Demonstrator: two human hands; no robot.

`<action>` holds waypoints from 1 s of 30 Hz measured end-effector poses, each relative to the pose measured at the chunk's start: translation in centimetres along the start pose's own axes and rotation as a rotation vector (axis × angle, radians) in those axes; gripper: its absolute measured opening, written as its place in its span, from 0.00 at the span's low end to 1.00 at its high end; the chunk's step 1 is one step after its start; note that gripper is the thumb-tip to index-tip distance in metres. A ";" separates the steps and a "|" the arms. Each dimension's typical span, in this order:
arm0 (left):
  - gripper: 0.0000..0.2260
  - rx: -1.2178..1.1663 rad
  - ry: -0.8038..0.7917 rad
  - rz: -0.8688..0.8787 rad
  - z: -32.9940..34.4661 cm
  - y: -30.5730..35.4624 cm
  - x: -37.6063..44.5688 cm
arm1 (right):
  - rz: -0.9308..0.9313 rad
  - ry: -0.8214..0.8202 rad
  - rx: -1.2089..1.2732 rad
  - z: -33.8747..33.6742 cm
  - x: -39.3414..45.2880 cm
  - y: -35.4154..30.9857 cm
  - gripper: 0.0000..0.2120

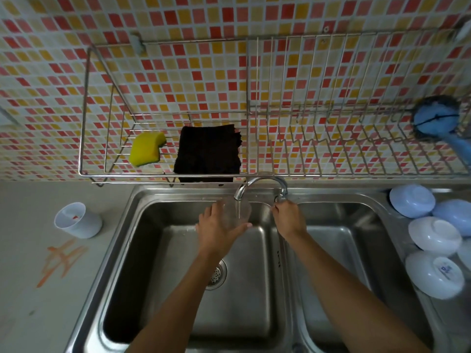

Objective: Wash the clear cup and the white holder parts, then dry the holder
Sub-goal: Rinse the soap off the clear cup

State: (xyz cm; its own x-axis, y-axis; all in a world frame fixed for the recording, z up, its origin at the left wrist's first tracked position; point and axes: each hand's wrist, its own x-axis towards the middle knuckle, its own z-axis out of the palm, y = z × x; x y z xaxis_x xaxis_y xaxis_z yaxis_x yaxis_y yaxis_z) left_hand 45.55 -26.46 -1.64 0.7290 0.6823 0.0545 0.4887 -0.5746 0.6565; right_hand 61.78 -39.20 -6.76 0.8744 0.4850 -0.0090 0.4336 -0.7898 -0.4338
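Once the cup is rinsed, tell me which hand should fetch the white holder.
Left. The white holder stands on the counter left of the sink; the left hand holds the clear cup, while the right hand is at the tap handle.

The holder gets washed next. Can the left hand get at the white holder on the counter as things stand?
Probably not yet: the left hand is holding the clear cup under the tap. The white holder itself stands unobstructed.

Honestly can't read anything here: blue mark on the bowl (434, 274) by my sink's too blurry, orange counter scrawl (63, 261) illegible.
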 end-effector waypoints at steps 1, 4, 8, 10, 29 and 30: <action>0.38 0.021 -0.011 0.015 -0.2 0.2 0.3 | -0.001 0.003 -0.002 0.0 0.0 0.0 0.11; 0.38 0.112 -0.059 0.138 -0.3 0.8 1.0 | -0.005 0.009 -0.019 0.1 0.0 0.1 0.11; 0.39 0.133 -0.064 0.153 -0.6 1.0 1.3 | 0.000 -0.008 0.015 0.3 0.1 0.2 0.11; 0.36 0.170 -0.089 0.207 -0.5 0.9 1.3 | 0.001 -0.013 0.022 0.3 0.0 0.2 0.11; 0.37 0.270 -0.053 0.178 -0.9 -1.9 1.2 | 0.009 0.016 0.001 0.2 -0.1 -0.2 0.12; 0.37 0.252 -0.076 0.150 -0.9 -1.4 1.5 | 0.009 0.014 0.000 0.2 -0.1 -0.2 0.12</action>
State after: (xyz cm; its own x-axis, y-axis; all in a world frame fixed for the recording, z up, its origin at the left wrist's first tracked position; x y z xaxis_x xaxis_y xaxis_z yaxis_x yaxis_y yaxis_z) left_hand 45.59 -24.24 -1.80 0.8313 0.5508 0.0741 0.4692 -0.7670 0.4376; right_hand 61.53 -39.03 -6.87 0.8813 0.4726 -0.0005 0.4257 -0.7943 -0.4334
